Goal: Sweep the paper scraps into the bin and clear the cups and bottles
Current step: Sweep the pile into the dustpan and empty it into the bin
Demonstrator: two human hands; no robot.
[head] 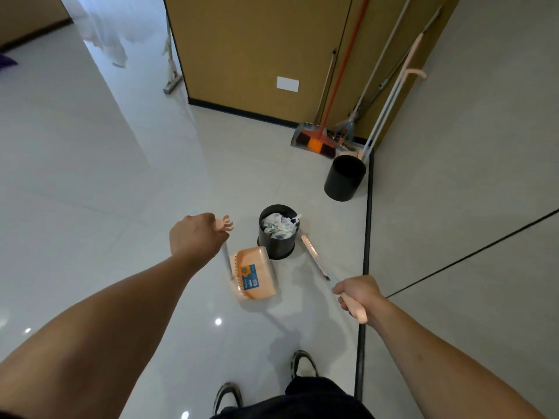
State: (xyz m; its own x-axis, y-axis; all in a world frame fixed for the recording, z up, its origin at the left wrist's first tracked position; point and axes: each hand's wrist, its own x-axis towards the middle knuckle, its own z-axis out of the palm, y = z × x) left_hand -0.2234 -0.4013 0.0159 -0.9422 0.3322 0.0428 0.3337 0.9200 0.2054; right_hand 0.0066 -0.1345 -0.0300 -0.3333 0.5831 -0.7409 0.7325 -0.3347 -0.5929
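My left hand [195, 237] grips the top of a long-handled peach dustpan [255, 273], whose pan rests on the floor just left of a black bin [276, 244]. The bin holds crumpled paper scraps [278, 226] up to its rim. My right hand [357, 293] is closed around the peach handle of a broom [314, 255]; its shaft slants down to the floor right beside the bin. No cups or bottles are visible.
A second black bin [344, 178] stands by the right wall. Behind it in the corner lean an orange broom [317, 143], a metal dustpan and several long-handled tools. The brown wall [257, 55] is ahead, the grey wall on my right, my shoes at the bottom.
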